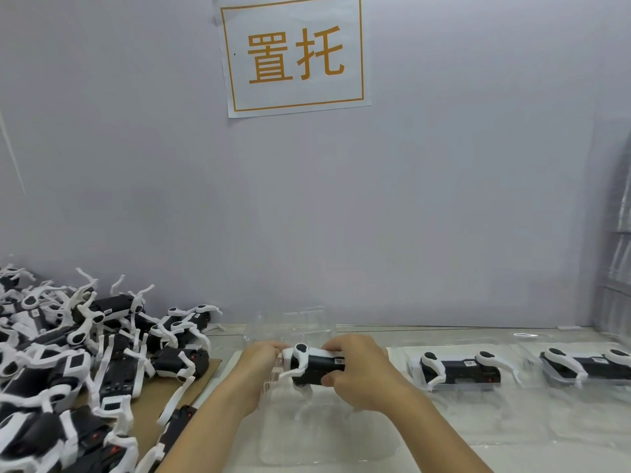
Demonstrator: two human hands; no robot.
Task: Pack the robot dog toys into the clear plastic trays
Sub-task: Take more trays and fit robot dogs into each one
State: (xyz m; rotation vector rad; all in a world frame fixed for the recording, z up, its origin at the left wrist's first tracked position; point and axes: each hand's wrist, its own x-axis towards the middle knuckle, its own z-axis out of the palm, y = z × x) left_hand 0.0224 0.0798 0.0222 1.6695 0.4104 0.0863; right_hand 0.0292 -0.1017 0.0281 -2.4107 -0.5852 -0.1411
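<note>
Both hands hold one black-and-white robot dog toy (312,365) low over a clear plastic tray (327,442) at the table's middle. My left hand (259,367) grips the toy's left end, near a white leg. The right end is wrapped by my right hand (362,370), thumb under the black body. Whether the toy touches the tray I cannot tell. To the right, two more toys lie packed on their sides in clear trays (461,370) (587,367).
A big heap of loose robot dog toys (68,363) covers the left of the table, partly on brown cardboard (153,401). Stacked clear trays (614,254) stand at the far right. A wall with a paper sign (293,52) closes the back.
</note>
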